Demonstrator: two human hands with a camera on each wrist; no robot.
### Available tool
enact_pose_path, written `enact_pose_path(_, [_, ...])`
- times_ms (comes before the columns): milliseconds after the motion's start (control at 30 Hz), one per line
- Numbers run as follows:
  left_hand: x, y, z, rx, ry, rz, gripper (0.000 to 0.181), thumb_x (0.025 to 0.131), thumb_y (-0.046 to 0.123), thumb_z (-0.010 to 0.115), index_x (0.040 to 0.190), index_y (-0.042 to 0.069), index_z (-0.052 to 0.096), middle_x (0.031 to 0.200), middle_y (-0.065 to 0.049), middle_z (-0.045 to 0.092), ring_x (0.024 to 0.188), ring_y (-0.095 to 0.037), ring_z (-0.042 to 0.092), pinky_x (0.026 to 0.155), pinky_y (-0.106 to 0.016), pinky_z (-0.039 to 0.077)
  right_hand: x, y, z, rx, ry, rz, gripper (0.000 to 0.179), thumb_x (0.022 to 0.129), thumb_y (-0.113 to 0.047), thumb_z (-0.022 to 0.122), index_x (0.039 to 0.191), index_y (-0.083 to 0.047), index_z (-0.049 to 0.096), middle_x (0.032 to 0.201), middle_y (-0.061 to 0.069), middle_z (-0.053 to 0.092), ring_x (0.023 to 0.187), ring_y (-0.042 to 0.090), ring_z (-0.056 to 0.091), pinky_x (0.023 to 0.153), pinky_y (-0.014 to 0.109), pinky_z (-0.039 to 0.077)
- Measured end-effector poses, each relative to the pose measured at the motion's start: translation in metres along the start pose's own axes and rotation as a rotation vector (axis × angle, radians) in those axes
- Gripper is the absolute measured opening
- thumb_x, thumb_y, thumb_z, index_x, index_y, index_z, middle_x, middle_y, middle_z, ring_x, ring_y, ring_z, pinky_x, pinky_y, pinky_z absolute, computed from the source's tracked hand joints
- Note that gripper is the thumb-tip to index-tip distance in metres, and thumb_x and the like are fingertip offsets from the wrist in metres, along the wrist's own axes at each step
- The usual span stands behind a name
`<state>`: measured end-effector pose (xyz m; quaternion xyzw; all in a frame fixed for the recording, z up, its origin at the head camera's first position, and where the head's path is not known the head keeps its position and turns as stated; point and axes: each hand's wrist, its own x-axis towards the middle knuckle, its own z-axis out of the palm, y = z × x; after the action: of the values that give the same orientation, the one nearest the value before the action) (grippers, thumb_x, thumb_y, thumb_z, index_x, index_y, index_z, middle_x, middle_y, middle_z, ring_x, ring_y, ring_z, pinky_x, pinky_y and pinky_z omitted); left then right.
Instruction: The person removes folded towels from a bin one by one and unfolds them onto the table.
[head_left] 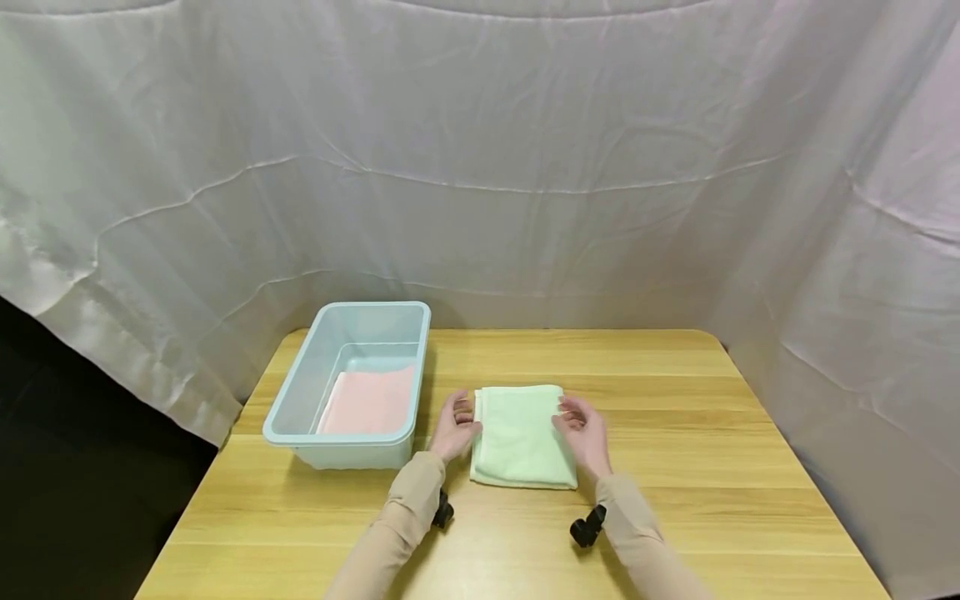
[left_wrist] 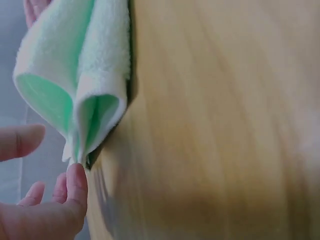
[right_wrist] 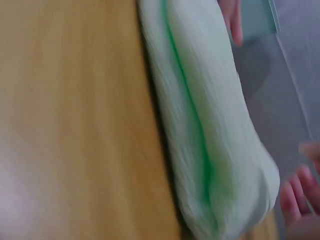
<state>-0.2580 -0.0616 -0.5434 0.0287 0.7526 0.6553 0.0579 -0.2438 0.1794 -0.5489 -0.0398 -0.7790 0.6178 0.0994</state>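
Observation:
A folded pale green towel (head_left: 523,437) lies on the wooden table in front of me. My left hand (head_left: 453,427) is at its left edge, thumb and fingers apart; in the left wrist view a fingertip (left_wrist: 76,176) is right at the towel's looped folds (left_wrist: 95,107). At the opposite edge is my right hand (head_left: 587,433), its fingers loosely bent and spread from the thumb. The right wrist view has these fingers (right_wrist: 290,202) just beside the thick, rounded fold of the towel (right_wrist: 215,125).
To the left stands a light blue plastic bin (head_left: 408,442) with a folded pink cloth (head_left: 371,404) on its bottom. Behind the wooden table (head_left: 720,500) hangs a grey curtain (head_left: 525,233). Black wrist cameras (head_left: 588,528) sit at both sleeves.

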Motion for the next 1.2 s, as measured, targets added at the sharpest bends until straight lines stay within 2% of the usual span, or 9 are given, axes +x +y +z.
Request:
enact_pose_path(133, [-0.005, -0.003, -0.001, 0.037, 0.065, 0.022, 0.060, 0.085, -0.008, 0.060, 0.142, -0.009, 0.042, 0.126, -0.032, 0.054, 0.100, -0.033, 0.061, 0.083, -0.028, 0.053, -0.017, -0.005, 0.014, 0.054, -0.198, -0.051, 0.038, 0.089, 0.000, 0.072, 0.124, 0.010, 0.062, 0.109, 0.029, 0.068, 0.085, 0.000, 0.062, 0.082, 0.013, 0.053])
enact_pose_path(233, [-0.009, -0.005, -0.002, 0.073, 0.074, 0.029, 0.056, 0.087, -0.009, 0.060, 0.140, -0.010, 0.043, 0.121, -0.032, 0.057, 0.096, -0.033, 0.064, 0.080, -0.029, 0.055, -0.024, -0.005, 0.023, 0.053, -0.323, -0.083, 0.039, 0.089, -0.004, 0.074, 0.123, 0.010, 0.062, 0.105, 0.028, 0.068, 0.085, 0.001, 0.063, 0.081, 0.015, 0.055])
enact_pose_path(300, [-0.012, -0.006, -0.004, 0.093, 0.075, 0.025, 0.055, 0.088, -0.008, 0.060, 0.140, -0.009, 0.043, 0.119, -0.033, 0.059, 0.097, -0.037, 0.065, 0.081, -0.034, 0.057, -0.026, -0.004, 0.028, 0.045, -0.364, -0.092, 0.037, 0.089, -0.004, 0.074, 0.122, 0.010, 0.062, 0.103, 0.028, 0.068, 0.084, 0.003, 0.063, 0.078, 0.015, 0.055])
enact_pose_path(433, [-0.015, -0.008, -0.006, 0.112, 0.072, 0.012, 0.056, 0.089, -0.008, 0.060, 0.142, -0.008, 0.042, 0.120, -0.033, 0.060, 0.105, -0.044, 0.065, 0.086, -0.043, 0.059, -0.026, -0.001, 0.035, 0.019, -0.377, -0.059, 0.035, 0.088, -0.001, 0.074, 0.121, 0.008, 0.064, 0.102, 0.028, 0.069, 0.083, 0.005, 0.062, 0.075, 0.014, 0.053])
enact_pose_path(567, [-0.018, -0.008, -0.008, 0.103, 0.049, -0.004, 0.057, 0.089, -0.008, 0.059, 0.143, -0.008, 0.041, 0.121, -0.033, 0.061, 0.108, -0.046, 0.065, 0.085, -0.044, 0.060, -0.028, -0.006, 0.037, 0.007, -0.402, -0.024, 0.038, 0.088, 0.001, 0.073, 0.123, 0.010, 0.062, 0.104, 0.030, 0.068, 0.084, 0.010, 0.063, 0.074, 0.015, 0.052])
enact_pose_path(767, [-0.019, -0.008, -0.010, 0.048, 0.018, 0.006, 0.060, 0.088, -0.014, 0.060, 0.144, -0.009, 0.039, 0.117, -0.034, 0.065, 0.105, -0.046, 0.066, 0.082, -0.035, 0.061, -0.039, -0.029, 0.030, -0.031, -0.487, -0.064, 0.044, 0.088, -0.003, 0.074, 0.127, 0.011, 0.058, 0.106, 0.032, 0.068, 0.083, 0.011, 0.061, 0.073, 0.015, 0.046])
enact_pose_path(867, [-0.018, -0.010, -0.010, -0.004, 0.016, 0.002, 0.063, 0.085, -0.017, 0.060, 0.144, -0.010, 0.038, 0.116, -0.035, 0.067, 0.104, -0.045, 0.066, 0.080, -0.028, 0.060, -0.041, -0.033, 0.028, -0.066, -0.523, -0.095, 0.048, 0.088, -0.005, 0.075, 0.129, 0.011, 0.057, 0.106, 0.032, 0.068, 0.080, 0.009, 0.057, 0.071, 0.016, 0.044])
enact_pose_path(967, [-0.017, -0.011, -0.010, -0.032, 0.016, -0.013, 0.065, 0.085, -0.016, 0.061, 0.145, -0.009, 0.038, 0.116, -0.035, 0.067, 0.104, -0.044, 0.067, 0.080, -0.026, 0.059, -0.040, -0.028, 0.029, -0.088, -0.557, -0.128, 0.052, 0.086, -0.006, 0.077, 0.131, 0.011, 0.055, 0.106, 0.033, 0.068, 0.077, 0.011, 0.053, 0.071, 0.017, 0.042])
enact_pose_path(1200, [-0.016, -0.015, -0.011, -0.002, 0.005, -0.023, 0.068, 0.083, -0.011, 0.066, 0.145, -0.008, 0.037, 0.115, -0.033, 0.069, 0.101, -0.039, 0.069, 0.080, -0.030, 0.060, -0.032, 0.004, 0.039, -0.173, -0.563, -0.214, 0.058, 0.081, -0.009, 0.083, 0.131, 0.004, 0.058, 0.101, 0.024, 0.068, 0.074, 0.027, 0.046, 0.068, 0.024, 0.037])
